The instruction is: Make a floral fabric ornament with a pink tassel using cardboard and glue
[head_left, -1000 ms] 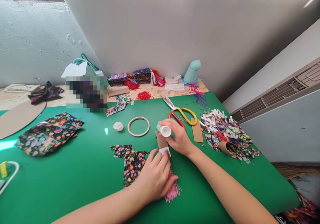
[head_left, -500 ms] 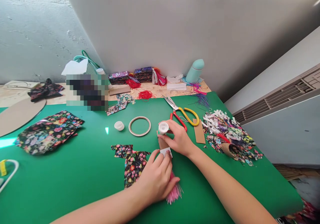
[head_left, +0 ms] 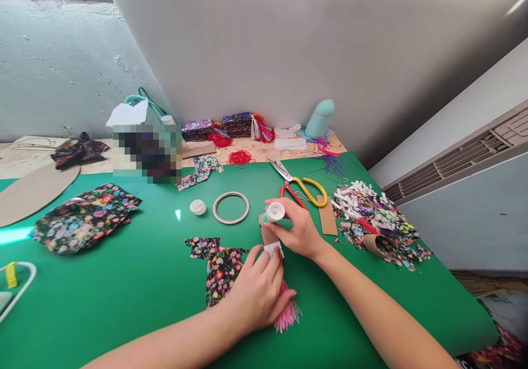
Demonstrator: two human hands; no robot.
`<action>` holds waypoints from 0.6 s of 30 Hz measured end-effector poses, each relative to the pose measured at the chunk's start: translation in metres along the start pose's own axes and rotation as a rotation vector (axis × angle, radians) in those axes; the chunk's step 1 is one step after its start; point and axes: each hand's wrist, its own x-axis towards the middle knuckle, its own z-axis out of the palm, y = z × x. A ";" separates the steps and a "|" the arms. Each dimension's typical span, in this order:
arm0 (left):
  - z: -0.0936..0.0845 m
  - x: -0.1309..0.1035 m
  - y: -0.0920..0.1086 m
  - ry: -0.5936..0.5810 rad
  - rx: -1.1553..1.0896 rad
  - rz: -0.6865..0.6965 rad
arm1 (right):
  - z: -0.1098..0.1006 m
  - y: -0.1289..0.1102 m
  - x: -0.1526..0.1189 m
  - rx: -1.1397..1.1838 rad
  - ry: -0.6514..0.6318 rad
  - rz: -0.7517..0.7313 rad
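My right hand point(head_left: 295, 229) grips a glue stick point(head_left: 275, 211) with a white base, held tilted over the upper part of a brown card strip point(head_left: 270, 234). My left hand point(head_left: 262, 289) presses on a white piece point(head_left: 272, 247) at the strip's lower part. A pink tassel point(head_left: 287, 317) sticks out below my left hand. Just left of that hand lies a black floral fabric piece point(head_left: 220, 273), partly under my wrist. A white cap point(head_left: 198, 207) and a roll of tape point(head_left: 231, 208) rest farther back on the green table.
Scissors point(head_left: 301, 185) with yellow and red handles lie beside a brown card point(head_left: 328, 215). A scrap heap point(head_left: 375, 220) is at the right. Floral fabric point(head_left: 86, 218) lies left; a light-blue bottle point(head_left: 320, 117) stands at the back.
The base of the glue stick has tipped slightly to the right in my right hand. My left hand stays in place. The whole view has shifted slightly.
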 end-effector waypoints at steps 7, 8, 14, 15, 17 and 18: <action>-0.001 0.000 0.000 -0.012 -0.022 -0.003 | 0.005 0.005 0.002 0.024 -0.082 0.078; -0.001 0.000 0.000 -0.011 -0.023 -0.005 | 0.005 0.005 0.003 0.034 -0.089 0.083; 0.000 0.001 0.000 0.004 -0.009 0.002 | 0.011 0.008 0.007 0.051 -0.071 0.027; 0.000 0.001 0.000 0.003 -0.008 0.004 | 0.012 0.009 0.007 0.050 -0.062 0.004; 0.000 0.001 0.000 -0.002 -0.005 0.003 | 0.013 0.010 0.006 0.041 -0.040 -0.048; 0.000 0.001 0.000 -0.008 -0.003 0.002 | 0.013 0.010 0.005 0.034 -0.025 -0.068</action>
